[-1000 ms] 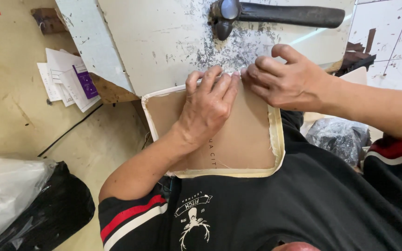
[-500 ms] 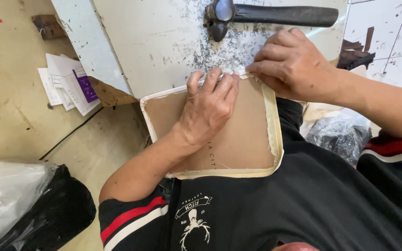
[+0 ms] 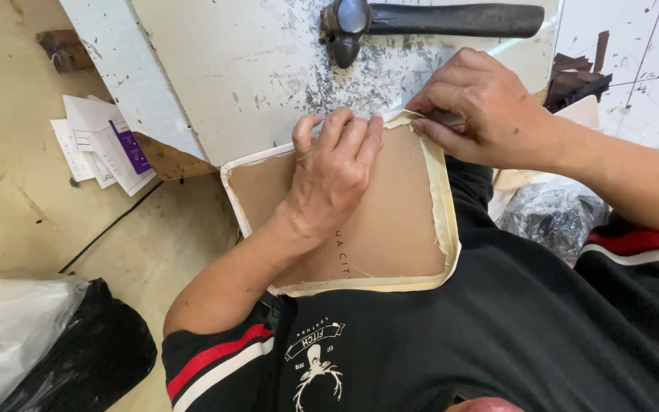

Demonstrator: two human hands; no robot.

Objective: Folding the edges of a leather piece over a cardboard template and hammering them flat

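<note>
I am pressing my left hand (image 3: 329, 179) flat on a brown board panel (image 3: 390, 221), palm down, fingers stretched out side by side with their tips lying along the panel's far edge; this hand is open and grips nothing, it is only bearing down. The panel is lying under my palm and reaching back toward my body, its near edge resting against my black shirt (image 3: 497, 328). A cream edging strip (image 3: 445, 206) is running round the panel's border, folded over onto the brown face. Just beyond my left fingertips, my right hand (image 3: 482, 103) is working at the panel's far right corner: its fingers are curled and its thumb and forefinger are pinching the cream strip where it turns the corner, so this hand is nearly closed on the strip. Both hands are lying close together, almost touching at the fingertips. Beyond my right knuckles a hammer (image 3: 421, 23) with a dark handle is lying on a scuffed white work surface (image 3: 261, 76), its head pointing toward my left fingers. Well out past my left forearm, some white papers (image 3: 101, 145) are lying on the floor, and nearer my left elbow a black bag (image 3: 78, 351) is sitting.
</note>
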